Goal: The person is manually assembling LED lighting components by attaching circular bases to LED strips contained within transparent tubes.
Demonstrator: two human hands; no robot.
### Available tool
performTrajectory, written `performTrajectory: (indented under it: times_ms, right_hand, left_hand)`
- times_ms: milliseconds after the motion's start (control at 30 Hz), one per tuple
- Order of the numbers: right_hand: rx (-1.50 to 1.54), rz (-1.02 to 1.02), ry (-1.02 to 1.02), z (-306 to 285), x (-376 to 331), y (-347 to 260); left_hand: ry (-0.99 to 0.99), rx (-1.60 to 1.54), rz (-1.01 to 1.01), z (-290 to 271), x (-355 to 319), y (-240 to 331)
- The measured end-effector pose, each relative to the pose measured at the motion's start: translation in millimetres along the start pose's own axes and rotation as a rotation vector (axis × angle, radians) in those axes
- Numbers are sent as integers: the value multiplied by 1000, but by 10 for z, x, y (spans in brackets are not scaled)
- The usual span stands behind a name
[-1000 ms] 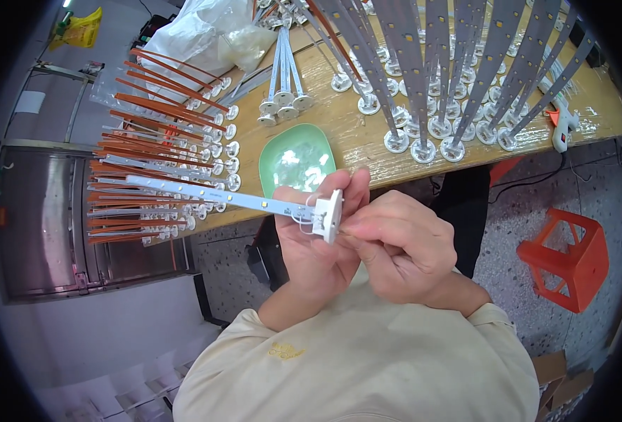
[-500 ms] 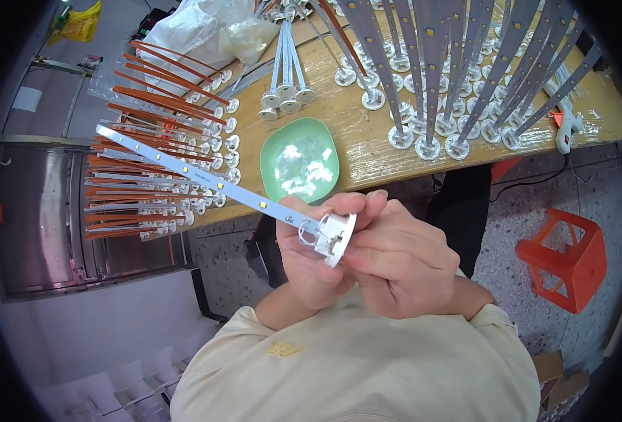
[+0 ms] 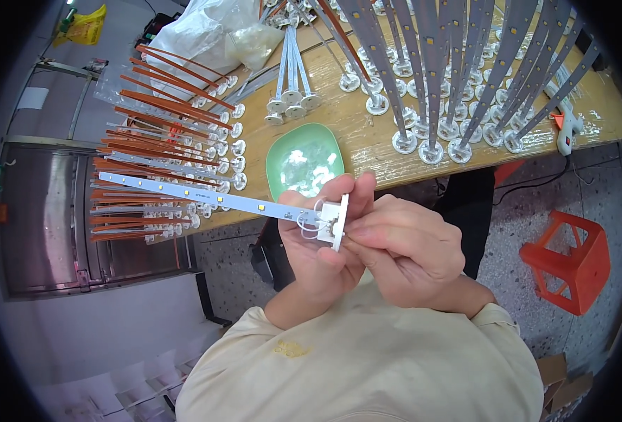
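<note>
My left hand (image 3: 307, 253) cradles a slim LED strip (image 3: 220, 200) by its round white end cap (image 3: 341, 221), with the thumb below and fingers above. The strip points out to the left, its row of small yellow LEDs facing up. Thin white wires (image 3: 307, 224) loop between the strip and the cap. Against the cap's flat outer face, my right hand (image 3: 409, 250) presses a closed thumb and index finger; whatever sits between those fingertips is hidden. Just beyond the hands stands a green bowl (image 3: 273, 165) with small white pieces in it.
Capped strips with orange-brown backs (image 3: 149, 116) lie in rows at the left. Many LED strips (image 3: 430, 84) stand upright on round caps at the right, near a white glue gun (image 3: 567, 130). A plastic bag (image 3: 198, 35) lies at the back. A red stool (image 3: 571, 264) stands on the floor.
The strip has swung down at its far end and lies closer to level. Its cap has turned more edge-on. Both hands stay on it, with my right fingertips against the cap.
</note>
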State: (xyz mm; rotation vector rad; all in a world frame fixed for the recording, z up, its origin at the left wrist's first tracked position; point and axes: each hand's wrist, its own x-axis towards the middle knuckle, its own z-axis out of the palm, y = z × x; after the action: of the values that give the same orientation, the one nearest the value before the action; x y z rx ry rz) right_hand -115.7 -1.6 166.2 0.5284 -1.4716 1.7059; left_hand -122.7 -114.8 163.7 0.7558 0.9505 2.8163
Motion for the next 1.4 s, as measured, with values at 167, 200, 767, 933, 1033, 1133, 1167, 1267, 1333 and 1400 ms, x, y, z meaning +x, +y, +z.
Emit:
performTrajectory:
  times_ms: [167,200,767,933,1033,1133,1167,1267,1333,1400]
  right_hand:
    - [-59,-109,26,42,38,-2]
    - [-57,-86,13,27,49,-13]
    - [-184,-138,82,39,11,66]
    - [-91,-35,-158,-117,59,128]
    - [-91,-6,-223,-179,96,71]
    - [-109,120,-228,-413,-53,103]
    - [-96,171,-201,-486,-104,115]
    - [-156,352,-159,-663,-282,90]
    - [-174,380,-166,-762,-405,91]
    - [-162,439,-136,-781,-469,5]
  left_hand:
    - [94,55,2,41,-23,25]
    - [94,55,1,28,-18,20]
    - [105,131,-10,54,-4,-88]
    - [87,116,-89,-87,-26,31]
    - [108,168,-137,-200,122,272]
    - [165,649,-84,-449,449,537]
    - [222,719,-129,-500,605,649]
    - [184,1220,-210,-1048,1000,792]
    - [204,1504,-287,-1334,1218,830]
    - [190,1604,-300,-1562,1313,869]
